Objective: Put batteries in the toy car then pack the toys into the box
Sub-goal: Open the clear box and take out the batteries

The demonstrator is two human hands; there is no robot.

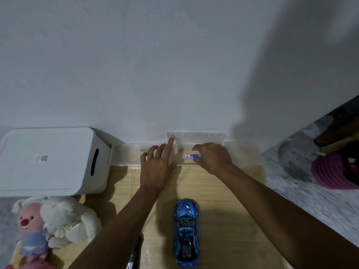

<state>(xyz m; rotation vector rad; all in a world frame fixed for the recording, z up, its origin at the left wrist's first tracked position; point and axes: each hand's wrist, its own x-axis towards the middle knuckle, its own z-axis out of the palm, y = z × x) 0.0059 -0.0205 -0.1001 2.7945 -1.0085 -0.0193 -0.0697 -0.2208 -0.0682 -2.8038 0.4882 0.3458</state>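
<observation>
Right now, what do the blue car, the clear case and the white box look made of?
Blue car: glossy metallic-blue shell with sharp highlights; painted plastic or die-cast metal, cannot tell. Clear case: transparent plastic, the wooden table shows through. White box: matte opaque plastic, probably, with a moulded handle slot.

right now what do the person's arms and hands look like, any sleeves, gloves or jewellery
Two bare arms: no sleeve shows on the left forearm or the right forearm up to the frame's edge. The left hand and right hand wear no gloves; no watch, bracelet or ring is visible, though the picture is dim.
</observation>
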